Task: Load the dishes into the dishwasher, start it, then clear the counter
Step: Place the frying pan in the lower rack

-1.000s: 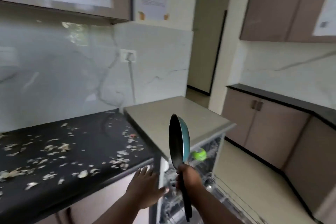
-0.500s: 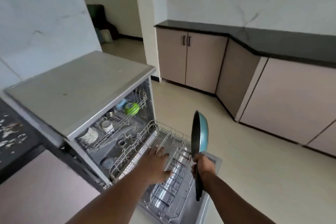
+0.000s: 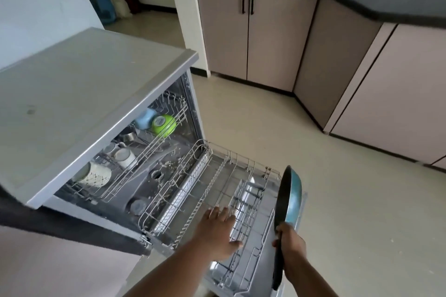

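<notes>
Over the last second the view has swung from the littered black surface down to the open dishwasher (image 3: 96,94), and the frying pan (image 3: 289,198) has travelled with it to a position above the pulled-out lower rack (image 3: 217,190). This indicates that loading is under way and that the pan is the item in hand; starting the machine and clearing the surface remain outstanding. The right hand (image 3: 289,246), at 5 o'clock in the view, has its fingers wrapped around the dark handle and holds the pan on edge. The pan presents a black interior and a teal outer wall, with the handle pointing down towards the person. The left hand (image 3: 217,231), at 6 o'clock, has its fingers extended and spread over the rack wires and holds nothing; whether it touches them cannot be confirmed. The upper rack (image 3: 135,161), at 9 o'clock, carries a green bowl (image 3: 164,124), a blue cup (image 3: 144,117) and white mugs (image 3: 124,157).
</notes>
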A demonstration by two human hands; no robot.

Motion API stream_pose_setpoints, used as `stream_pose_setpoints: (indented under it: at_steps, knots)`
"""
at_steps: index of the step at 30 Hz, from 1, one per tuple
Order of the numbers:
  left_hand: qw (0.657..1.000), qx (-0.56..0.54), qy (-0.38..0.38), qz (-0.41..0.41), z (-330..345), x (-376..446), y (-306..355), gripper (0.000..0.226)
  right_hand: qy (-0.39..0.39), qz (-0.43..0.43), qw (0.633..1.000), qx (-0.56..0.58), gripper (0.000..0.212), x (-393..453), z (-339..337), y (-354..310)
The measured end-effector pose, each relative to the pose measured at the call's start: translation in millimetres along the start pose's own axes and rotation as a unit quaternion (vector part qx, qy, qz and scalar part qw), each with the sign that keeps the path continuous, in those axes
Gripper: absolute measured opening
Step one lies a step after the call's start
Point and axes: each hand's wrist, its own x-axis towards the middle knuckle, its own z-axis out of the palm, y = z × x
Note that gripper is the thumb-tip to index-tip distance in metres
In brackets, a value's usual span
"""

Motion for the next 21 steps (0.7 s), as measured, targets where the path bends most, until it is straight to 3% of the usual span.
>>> stream_pose_setpoints:
  at_steps: [4, 7, 12, 17, 21]
  knots:
    - [1.0, -0.012, -0.024, 0.006, 35.3, 43.6, -24.0, 0.081, 0.034, -0.014, 0.999, -0.04, 0.042, 52.9, 41.9, 22.7]
    - [0.999, -0.014, -0.051, 0.01, 58.4, 75.1, -39.8, 0.08, 0.017, -0.05, 0.99, -0.134, 0.053, 94.9, 71.3, 31.9]
    - [0.997, -0.006, -0.078, 0.018, 88.3, 125.6, -53.9, 0.081, 0.043, -0.033, 0.989, -0.136, 0.029, 151.2, 99.9, 24.0]
    - [0.996, -0.022, -0.076, 0.041, 109.3, 162.1, -52.9, 0.08, 0.074, -0.093, 0.959, -0.256, 0.03, 190.9, 125.6, 25.3]
    - [0.995, -0.039, -0.078, 0.054, 128.2, 170.8, -49.3, 0.08, 0.114, -0.137, 0.95, -0.257, 0.026, 198.0, 132.9, 27.3]
